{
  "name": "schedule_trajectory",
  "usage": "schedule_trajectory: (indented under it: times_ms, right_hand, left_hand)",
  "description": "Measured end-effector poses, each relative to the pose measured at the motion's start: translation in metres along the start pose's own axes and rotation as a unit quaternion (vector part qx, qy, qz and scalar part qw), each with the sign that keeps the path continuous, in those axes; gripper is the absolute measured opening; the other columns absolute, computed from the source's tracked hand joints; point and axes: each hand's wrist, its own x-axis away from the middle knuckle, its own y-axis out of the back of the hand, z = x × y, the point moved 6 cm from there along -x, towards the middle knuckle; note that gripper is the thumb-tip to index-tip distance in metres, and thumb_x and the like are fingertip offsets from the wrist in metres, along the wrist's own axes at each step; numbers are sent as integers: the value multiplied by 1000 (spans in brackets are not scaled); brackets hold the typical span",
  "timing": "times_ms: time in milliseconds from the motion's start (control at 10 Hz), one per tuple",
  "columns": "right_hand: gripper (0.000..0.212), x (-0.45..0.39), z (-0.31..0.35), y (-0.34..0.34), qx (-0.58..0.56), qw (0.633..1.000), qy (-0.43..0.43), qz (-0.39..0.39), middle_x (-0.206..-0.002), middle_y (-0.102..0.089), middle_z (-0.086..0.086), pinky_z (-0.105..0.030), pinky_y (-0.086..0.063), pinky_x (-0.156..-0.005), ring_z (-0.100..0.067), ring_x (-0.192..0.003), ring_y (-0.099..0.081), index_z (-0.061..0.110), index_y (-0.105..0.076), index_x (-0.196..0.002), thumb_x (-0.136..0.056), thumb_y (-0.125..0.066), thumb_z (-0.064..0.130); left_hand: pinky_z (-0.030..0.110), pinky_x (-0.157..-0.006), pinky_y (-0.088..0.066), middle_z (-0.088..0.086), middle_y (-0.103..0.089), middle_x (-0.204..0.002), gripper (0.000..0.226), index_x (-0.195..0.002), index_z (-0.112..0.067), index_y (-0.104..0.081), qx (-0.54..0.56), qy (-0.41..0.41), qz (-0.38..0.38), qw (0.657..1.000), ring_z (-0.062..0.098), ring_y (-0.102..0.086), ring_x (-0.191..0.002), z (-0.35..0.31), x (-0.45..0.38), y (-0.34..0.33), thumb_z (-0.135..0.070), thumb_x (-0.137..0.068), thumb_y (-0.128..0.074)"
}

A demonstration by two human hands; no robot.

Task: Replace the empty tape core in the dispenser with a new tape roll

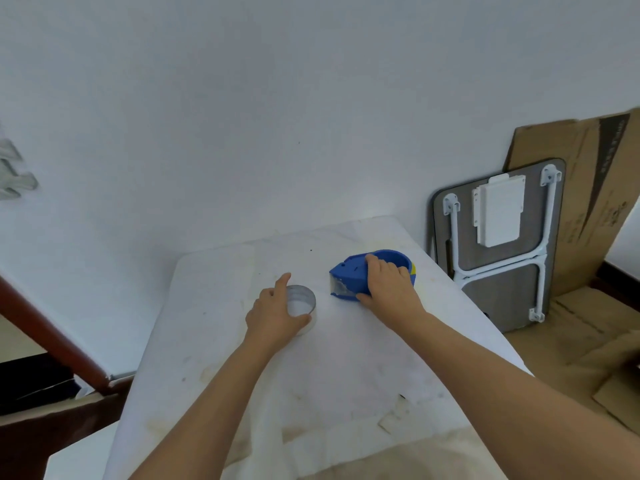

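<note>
Left hand (275, 315) curled around the near side of a clear, thin-walled ring of tape (302, 304), thumb against its front wall, forefinger lifted and pointing off the far rim; ring lying flat on the white, stained surface (242, 375), left of centre. Whether spent core or fresh roll, hard to tell: wall looks thin and see-through. Right hand (389, 284) clamped over the top of the blue plastic handheld tape dispenser (349, 277), thumb low at the near edge, fingers across the body; dispenser resting on the surface just beside the ring, apart from it, cutter end toward the ring, round cradle at the far right showing a dab of yellow. Best, by the look of things: pin the dispenser firmly down so as not to skid, keep fingertips clear of the toothed cutter end, grip the ring lightly by the outer wall to avoid squashing it, then carry it level toward the cradle. Folded grey table (495, 244) and cardboard sheets (588, 188) well apart, leaning at the wall.
</note>
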Motion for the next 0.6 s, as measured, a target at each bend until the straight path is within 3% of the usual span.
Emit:
schedule_trajectory:
  times_ms: [300, 400, 600]
  right_hand:
    - [66, 1, -1, -9, 47, 998, -2, 40, -134, -53, -10, -41, -34, -102, -28, -119, -50, 8, -27, -147, -92, -54, 34]
    - [68, 1, -4, 1, 63, 997, -11, 53, -136, -52, -8, -41, -32, -103, -29, -123, -48, 12, -31, -146, -91, -52, 46]
    - [51, 10, -2, 50, -23, 998, -10, -50, -149, -40, -2, -40, -29, -108, -27, -135, -37, 19, -42, -142, -96, -47, 42]
  left_hand:
    - [47, -111, -36, 9, -43, -151, 93, -156, -33, -18, 5, 11, 8, 1000, 33, -40, -138, -1, -3, 4, -43, -83, -74]
    - [47, -113, -34, 7, -36, -157, 93, -156, -32, -20, -7, 10, 0, 1000, 33, -37, -141, -5, 2, 12, -44, -82, -75]
    - [46, -115, -31, 2, -25, -163, 85, -155, -31, -21, -13, -47, -41, 998, 29, -32, -144, -26, 26, 48, -38, -87, -71]
